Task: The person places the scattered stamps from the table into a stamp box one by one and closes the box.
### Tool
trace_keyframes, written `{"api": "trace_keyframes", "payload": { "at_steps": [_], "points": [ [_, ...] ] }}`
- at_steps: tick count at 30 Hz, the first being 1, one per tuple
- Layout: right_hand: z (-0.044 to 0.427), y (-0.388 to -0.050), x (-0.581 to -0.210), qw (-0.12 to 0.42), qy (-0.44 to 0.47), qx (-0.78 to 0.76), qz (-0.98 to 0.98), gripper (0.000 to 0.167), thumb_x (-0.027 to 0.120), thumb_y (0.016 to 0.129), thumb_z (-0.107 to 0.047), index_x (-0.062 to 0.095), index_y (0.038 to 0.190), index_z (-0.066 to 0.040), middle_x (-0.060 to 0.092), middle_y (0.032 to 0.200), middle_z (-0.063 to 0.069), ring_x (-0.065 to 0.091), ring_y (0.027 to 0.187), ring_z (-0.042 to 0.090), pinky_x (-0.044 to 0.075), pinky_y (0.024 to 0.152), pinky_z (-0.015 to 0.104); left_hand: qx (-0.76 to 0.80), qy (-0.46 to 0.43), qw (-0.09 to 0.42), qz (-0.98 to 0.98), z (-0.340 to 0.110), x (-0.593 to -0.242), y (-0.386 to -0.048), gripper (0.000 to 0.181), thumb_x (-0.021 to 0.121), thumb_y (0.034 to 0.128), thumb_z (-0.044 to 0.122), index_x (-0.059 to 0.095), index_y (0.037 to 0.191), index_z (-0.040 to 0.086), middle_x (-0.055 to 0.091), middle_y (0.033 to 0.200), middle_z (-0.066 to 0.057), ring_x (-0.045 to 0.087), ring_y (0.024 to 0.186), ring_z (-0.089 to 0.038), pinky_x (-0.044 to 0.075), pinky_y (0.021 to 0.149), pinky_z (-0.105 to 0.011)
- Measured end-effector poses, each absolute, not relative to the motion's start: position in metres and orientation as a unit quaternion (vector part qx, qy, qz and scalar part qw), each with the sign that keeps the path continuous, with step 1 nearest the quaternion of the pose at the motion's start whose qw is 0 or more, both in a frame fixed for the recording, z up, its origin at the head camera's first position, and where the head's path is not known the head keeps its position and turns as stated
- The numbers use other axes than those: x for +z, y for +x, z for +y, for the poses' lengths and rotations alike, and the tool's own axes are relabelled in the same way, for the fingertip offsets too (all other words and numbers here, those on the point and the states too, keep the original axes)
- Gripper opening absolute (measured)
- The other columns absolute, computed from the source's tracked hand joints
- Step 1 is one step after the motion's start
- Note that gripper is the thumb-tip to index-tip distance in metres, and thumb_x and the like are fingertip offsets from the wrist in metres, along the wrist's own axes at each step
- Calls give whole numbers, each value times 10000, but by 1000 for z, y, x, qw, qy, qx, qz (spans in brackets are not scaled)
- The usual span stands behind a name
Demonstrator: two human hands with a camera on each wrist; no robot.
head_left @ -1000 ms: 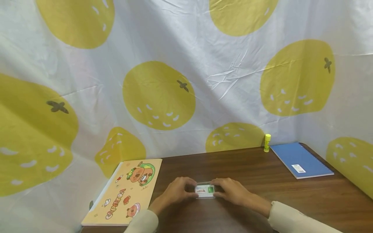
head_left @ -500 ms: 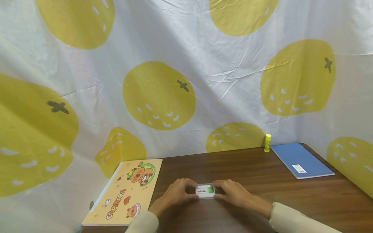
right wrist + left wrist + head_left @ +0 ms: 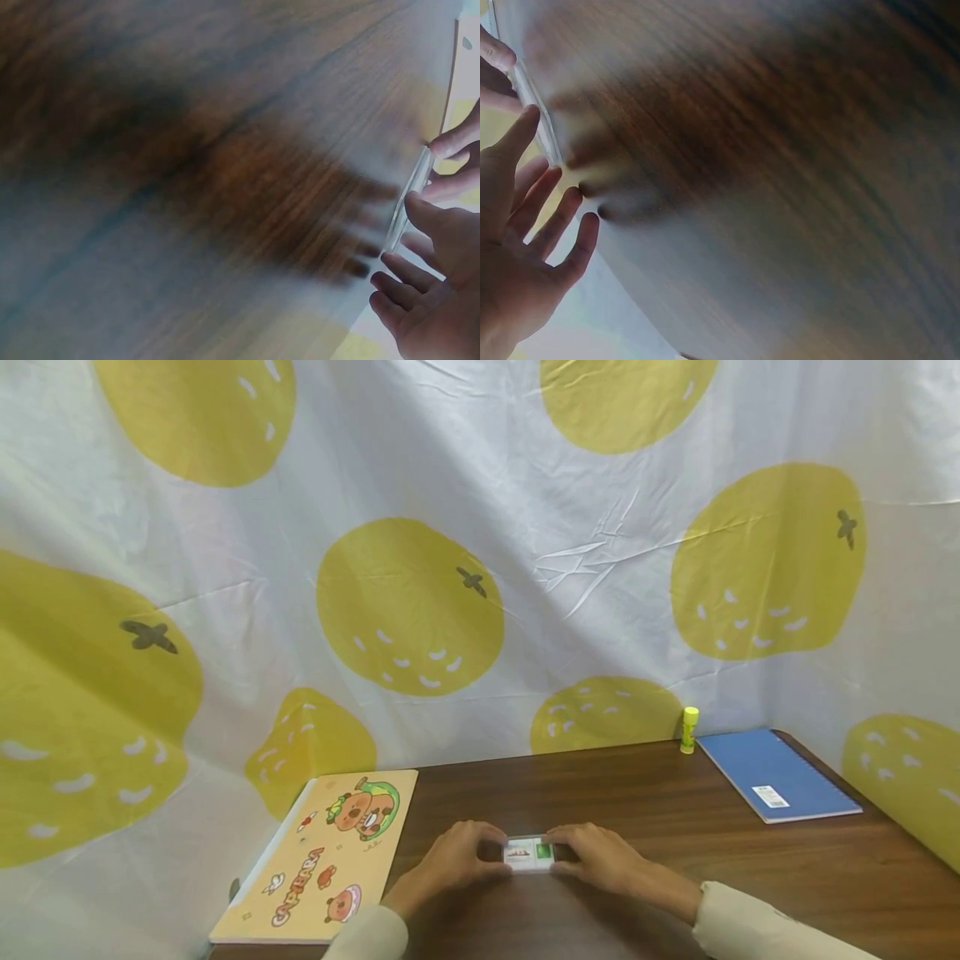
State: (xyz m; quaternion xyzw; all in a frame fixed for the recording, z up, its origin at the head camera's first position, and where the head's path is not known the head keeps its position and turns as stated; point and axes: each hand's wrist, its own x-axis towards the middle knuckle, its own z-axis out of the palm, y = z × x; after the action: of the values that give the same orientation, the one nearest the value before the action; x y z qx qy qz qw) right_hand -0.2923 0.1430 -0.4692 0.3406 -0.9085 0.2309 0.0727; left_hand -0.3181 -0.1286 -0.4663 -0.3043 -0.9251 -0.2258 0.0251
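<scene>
A small flat clear plastic case (image 3: 527,854) is in the middle front of the head view, with a white face bearing reddish print and a green square. By its left end my left hand (image 3: 459,855) holds it between thumb and fingers. The right hand (image 3: 602,858) pinches the opposite end in the same way. Seen from the left wrist, the case (image 3: 541,124) is a thin transparent slab edge-on, close to the table top. The right wrist view shows the slab-like case (image 3: 407,201) between the two thumbs, the other fingers spread behind it.
A tan capybara-print book or folder (image 3: 330,860) lies on the dark wooden table (image 3: 570,785) at left. At the back right stand a yellow glue stick (image 3: 688,731) and, lying flat, a blue spiral notebook (image 3: 776,772). A fruit-print curtain (image 3: 525,635) encloses the table behind.
</scene>
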Motion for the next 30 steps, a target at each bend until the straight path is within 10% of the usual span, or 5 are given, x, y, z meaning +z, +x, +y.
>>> {"api": "trace_keyframes", "payload": {
  "at_steps": [30],
  "points": [
    [137,-298,-459,76,350,216,-909,394,914,771,-218,789,1102,-44,775,1070,161,753,971,341,617,782,442,-175,-275,28,-945,-121,-466,-315,415,908,781,416,808,1098,168,769,1133,27,687,1118,-170,558,960,-406]
  ]
}}
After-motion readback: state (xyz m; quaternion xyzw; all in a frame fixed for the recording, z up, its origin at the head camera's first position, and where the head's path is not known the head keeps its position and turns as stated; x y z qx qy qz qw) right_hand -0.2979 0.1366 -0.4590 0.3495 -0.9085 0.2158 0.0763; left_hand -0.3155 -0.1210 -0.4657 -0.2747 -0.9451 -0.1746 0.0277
